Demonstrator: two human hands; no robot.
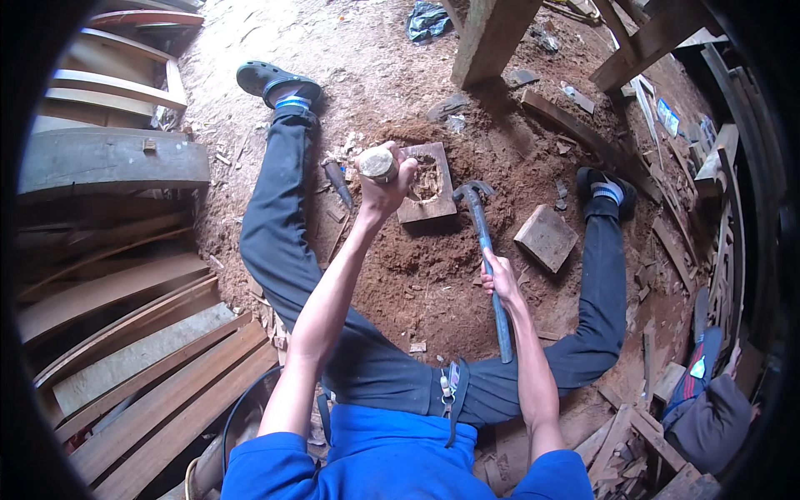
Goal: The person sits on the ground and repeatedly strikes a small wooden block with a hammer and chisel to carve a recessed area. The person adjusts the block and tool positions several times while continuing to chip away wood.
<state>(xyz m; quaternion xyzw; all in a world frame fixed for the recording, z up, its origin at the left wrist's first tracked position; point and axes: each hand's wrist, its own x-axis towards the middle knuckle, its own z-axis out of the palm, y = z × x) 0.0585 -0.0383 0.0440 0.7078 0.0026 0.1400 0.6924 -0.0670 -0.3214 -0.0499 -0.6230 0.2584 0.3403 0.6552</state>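
My left hand (387, 187) is closed around an upright tool with a round pale top (376, 164), likely a chisel, its blade hidden beneath the fist. It is over a square wooden block (442, 183) with a rough hollow cut in it. My right hand (500, 279) grips the blue-grey shaft of a claw hammer (479, 221), whose head lies just right of the hollowed block. A second square block (546, 237) rests on the dirt to the right, and a dark tapered piece (337, 183) lies left of my left hand.
My outstretched legs (279, 200) frame the sawdust-covered ground (417, 283). Stacked boards (133, 333) line the left. Wooden posts (492, 33) stand ahead, with a long plank (583, 142) on the ground near them. Scrap wood and a dark cloth bundle (708, 421) are at the right.
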